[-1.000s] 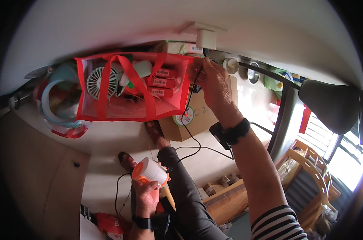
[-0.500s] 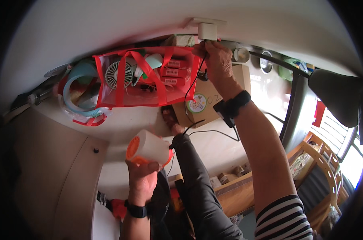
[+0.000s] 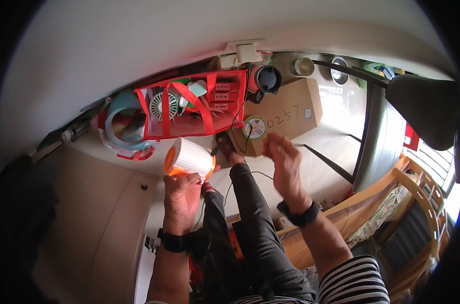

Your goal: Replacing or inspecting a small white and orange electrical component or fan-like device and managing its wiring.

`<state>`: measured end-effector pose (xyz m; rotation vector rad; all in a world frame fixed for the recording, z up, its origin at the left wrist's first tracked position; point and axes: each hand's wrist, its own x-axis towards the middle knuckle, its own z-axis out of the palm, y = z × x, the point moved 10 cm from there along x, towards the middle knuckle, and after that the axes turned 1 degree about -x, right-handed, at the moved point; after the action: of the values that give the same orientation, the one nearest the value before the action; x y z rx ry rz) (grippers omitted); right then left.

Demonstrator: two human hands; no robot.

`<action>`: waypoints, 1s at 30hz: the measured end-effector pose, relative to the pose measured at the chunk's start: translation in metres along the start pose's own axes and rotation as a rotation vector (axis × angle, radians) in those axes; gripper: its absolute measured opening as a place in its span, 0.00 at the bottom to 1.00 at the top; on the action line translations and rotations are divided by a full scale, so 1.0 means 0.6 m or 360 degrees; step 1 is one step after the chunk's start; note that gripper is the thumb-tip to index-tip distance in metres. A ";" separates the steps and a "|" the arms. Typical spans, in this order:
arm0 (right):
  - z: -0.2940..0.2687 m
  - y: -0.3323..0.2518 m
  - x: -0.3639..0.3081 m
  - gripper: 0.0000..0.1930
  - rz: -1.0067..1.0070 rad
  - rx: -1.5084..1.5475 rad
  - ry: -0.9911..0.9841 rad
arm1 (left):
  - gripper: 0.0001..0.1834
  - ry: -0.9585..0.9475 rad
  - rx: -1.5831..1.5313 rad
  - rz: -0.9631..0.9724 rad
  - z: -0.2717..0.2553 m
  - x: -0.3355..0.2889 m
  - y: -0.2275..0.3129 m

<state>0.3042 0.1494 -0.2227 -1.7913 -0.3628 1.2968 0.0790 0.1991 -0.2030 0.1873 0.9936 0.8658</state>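
Note:
In my left hand (image 3: 182, 200) is a white cylindrical device (image 3: 190, 158) with an orange slotted end and an orange rim. It is tilted on its side, my fingers closed round its lower part. A thin black cable (image 3: 234, 117) hangs from a white plug adapter (image 3: 246, 52) on the wall and runs down toward the floor. A black plug end touches the device's right side. My right hand (image 3: 285, 167) is raised over the floor in front of the box, fingers stretched out, holding nothing.
A red-edged bag (image 3: 194, 129) holds a small fan and several red boxes. Beside it are a cardboard box (image 3: 295, 104), a black-lidded red cup (image 3: 268, 79) and a bag with a pale blue ring (image 3: 113, 121). At right stand a dark chair (image 3: 379, 134) and a wooden frame (image 3: 417, 192).
My right hand has let go of the cable at the wall adapter and moved down toward me, its fingers opening out. My left hand still holds the device, and the view has shifted.

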 end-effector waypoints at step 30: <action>0.110 -0.180 0.027 0.15 -0.0584 -0.0554 -0.0573 | 0.38 -0.0299 0.0087 -0.0526 -0.011 0.074 -0.069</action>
<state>0.2795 0.2537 -0.1539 -1.6534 -1.1215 1.3411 0.1077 0.2018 -0.2571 0.1425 0.8427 0.5100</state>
